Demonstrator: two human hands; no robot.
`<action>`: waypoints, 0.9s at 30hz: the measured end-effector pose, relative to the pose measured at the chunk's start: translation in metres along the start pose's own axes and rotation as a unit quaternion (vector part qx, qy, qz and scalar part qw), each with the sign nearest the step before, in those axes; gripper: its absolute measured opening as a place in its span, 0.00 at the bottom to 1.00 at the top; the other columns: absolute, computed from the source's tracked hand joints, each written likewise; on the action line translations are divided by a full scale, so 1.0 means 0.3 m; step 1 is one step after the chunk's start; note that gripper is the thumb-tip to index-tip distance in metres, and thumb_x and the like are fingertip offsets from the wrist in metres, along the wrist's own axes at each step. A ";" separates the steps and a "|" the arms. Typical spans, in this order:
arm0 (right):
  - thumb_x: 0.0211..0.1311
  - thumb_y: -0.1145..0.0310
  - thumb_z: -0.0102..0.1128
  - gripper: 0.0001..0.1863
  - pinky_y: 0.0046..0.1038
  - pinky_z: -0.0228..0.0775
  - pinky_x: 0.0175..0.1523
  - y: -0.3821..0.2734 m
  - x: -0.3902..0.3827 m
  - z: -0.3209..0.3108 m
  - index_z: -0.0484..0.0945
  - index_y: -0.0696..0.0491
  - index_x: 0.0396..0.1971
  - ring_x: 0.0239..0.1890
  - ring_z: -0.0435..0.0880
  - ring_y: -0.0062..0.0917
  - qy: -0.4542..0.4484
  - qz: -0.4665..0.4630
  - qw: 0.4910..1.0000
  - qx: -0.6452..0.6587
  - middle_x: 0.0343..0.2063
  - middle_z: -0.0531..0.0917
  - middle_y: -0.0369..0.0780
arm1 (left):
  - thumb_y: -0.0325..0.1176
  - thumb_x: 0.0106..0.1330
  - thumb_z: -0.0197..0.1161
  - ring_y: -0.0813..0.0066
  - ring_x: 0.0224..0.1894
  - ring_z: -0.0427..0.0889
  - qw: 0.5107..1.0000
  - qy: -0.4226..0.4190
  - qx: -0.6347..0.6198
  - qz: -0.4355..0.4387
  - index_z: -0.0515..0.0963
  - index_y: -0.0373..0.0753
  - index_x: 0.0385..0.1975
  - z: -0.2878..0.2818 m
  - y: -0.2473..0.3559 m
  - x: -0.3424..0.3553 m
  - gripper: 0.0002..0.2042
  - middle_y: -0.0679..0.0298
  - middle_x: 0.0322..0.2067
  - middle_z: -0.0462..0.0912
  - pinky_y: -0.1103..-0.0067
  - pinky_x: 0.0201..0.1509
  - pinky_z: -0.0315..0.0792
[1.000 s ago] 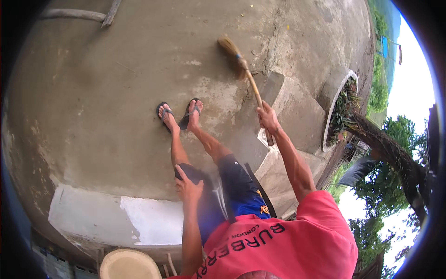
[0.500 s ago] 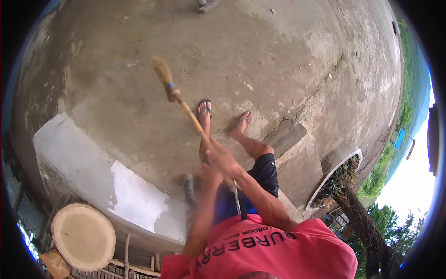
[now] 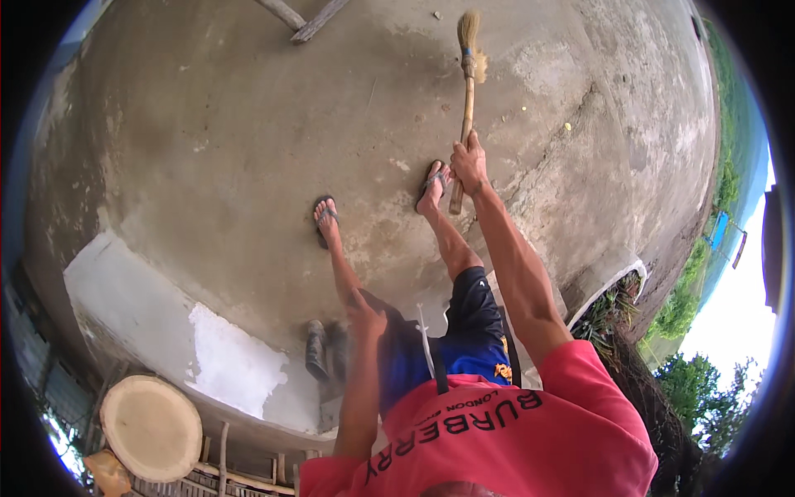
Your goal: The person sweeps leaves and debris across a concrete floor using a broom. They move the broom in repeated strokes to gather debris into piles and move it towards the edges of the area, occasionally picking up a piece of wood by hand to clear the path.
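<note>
My right hand (image 3: 470, 166) is closed around the wooden handle of a short broom (image 3: 469, 99), held out ahead of me on the right. Its tan bristles point away, and a blue band shows where they meet the handle. The handle's lower end sticks out below my fist, near my right foot. My left hand (image 3: 366, 316) hangs beside my left thigh with nothing visible in it. Its fingers show only in part and look loosely apart.
Stained concrete floor (image 3: 248, 149) spreads around my sandalled feet. Dark boots (image 3: 316, 349) stand left of my leg by a low ledge (image 3: 149, 282) with a white patch. A round woven tray (image 3: 151, 428) is at lower left. Wooden poles (image 3: 319, 21) lie far ahead; plants (image 3: 611, 306) grow at right.
The broom has swung from the left to ahead on the right. My left hand has let go of its handle and dropped to my thigh. My feet have stepped to new spots.
</note>
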State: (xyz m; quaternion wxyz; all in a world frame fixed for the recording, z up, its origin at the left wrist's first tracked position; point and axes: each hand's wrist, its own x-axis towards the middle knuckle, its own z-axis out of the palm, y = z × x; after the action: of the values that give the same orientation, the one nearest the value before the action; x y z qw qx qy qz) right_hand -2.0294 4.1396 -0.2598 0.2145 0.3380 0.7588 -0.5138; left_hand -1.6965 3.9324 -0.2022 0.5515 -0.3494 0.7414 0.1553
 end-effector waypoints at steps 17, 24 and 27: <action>0.63 0.67 0.52 0.32 0.41 0.75 0.37 0.082 0.431 -0.451 0.55 0.50 0.66 0.34 0.83 0.46 0.077 -0.034 0.983 -0.163 0.32 0.81 0.55 | 0.49 0.52 0.70 0.38 0.66 0.57 0.939 -0.103 -0.012 0.328 0.46 0.35 0.69 -0.011 0.520 -0.324 0.50 0.32 0.64 0.53 0.60 0.66 0.59; 0.64 0.67 0.52 0.33 0.21 0.64 0.19 0.076 -0.201 -0.994 0.56 0.46 0.69 0.16 0.68 0.15 -0.109 0.163 0.980 -0.004 0.19 0.70 0.32 | 0.44 0.49 0.73 0.25 0.65 0.51 0.955 -0.076 0.138 0.249 0.43 0.47 0.71 0.070 0.567 -0.266 0.52 0.20 0.62 0.41 0.58 0.67 0.57; 0.64 0.67 0.53 0.32 0.22 0.64 0.19 0.152 -0.270 -1.071 0.59 0.45 0.68 0.16 0.69 0.16 -0.150 0.242 0.956 -0.064 0.19 0.72 0.32 | 0.38 0.51 0.70 0.28 0.67 0.48 0.955 -0.114 0.127 0.241 0.41 0.49 0.72 0.024 0.614 -0.243 0.51 0.22 0.63 0.38 0.58 0.68 0.57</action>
State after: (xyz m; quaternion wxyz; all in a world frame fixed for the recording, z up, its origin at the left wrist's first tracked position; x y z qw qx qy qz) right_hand -1.9338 4.4242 -0.1121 0.4653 0.4163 0.6446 -0.4412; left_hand -1.8076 4.0926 -0.1658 0.6183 -0.0673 0.7496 0.2267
